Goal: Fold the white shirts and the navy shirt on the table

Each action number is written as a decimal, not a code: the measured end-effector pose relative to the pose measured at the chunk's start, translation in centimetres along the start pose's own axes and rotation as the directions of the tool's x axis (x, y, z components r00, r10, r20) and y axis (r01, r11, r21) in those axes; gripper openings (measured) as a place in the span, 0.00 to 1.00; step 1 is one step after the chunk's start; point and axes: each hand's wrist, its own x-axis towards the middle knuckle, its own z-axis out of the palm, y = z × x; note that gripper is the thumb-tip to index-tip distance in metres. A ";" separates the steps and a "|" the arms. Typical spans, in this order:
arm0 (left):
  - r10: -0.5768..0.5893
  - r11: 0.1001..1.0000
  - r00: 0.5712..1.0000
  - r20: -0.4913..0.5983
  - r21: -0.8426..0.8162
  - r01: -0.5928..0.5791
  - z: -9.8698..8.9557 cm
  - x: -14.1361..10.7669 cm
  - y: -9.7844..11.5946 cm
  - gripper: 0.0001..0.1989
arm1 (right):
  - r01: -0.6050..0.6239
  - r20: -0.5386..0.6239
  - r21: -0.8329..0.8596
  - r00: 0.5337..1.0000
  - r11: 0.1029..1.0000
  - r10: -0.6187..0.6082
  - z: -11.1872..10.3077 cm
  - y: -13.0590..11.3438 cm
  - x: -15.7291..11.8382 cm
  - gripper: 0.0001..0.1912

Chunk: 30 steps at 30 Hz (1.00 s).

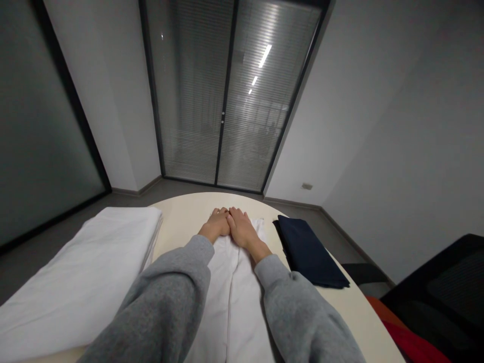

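A long white cloth (230, 287) with a line down its middle stretches away from me between my forearms. At its far end my left hand (218, 223) lies palm down, fingers forward and slightly bent. Right beside it, touching or nearly touching, my right hand (242, 228) presses on the cloth with its fingers stretched out. Neither hand visibly grips anything, though both palms are hidden. Part of the cloth's far edge shows past my right hand.
The round cream table (181, 204) carries a large folded white cloth (98, 262) on the left and a folded dark navy cloth (312, 252) on the right. A black chair (446, 287) stands to the right, with red fabric (410, 340) by it. Glass doors (223, 116) are ahead.
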 end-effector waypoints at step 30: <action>-0.321 0.947 0.892 -0.319 -0.127 0.295 0.7 -0.3 -2.8 0.26 | -0.403 -0.215 -0.372 0.914 0.836 0.345 -0.4 4.6 -1.0 0.28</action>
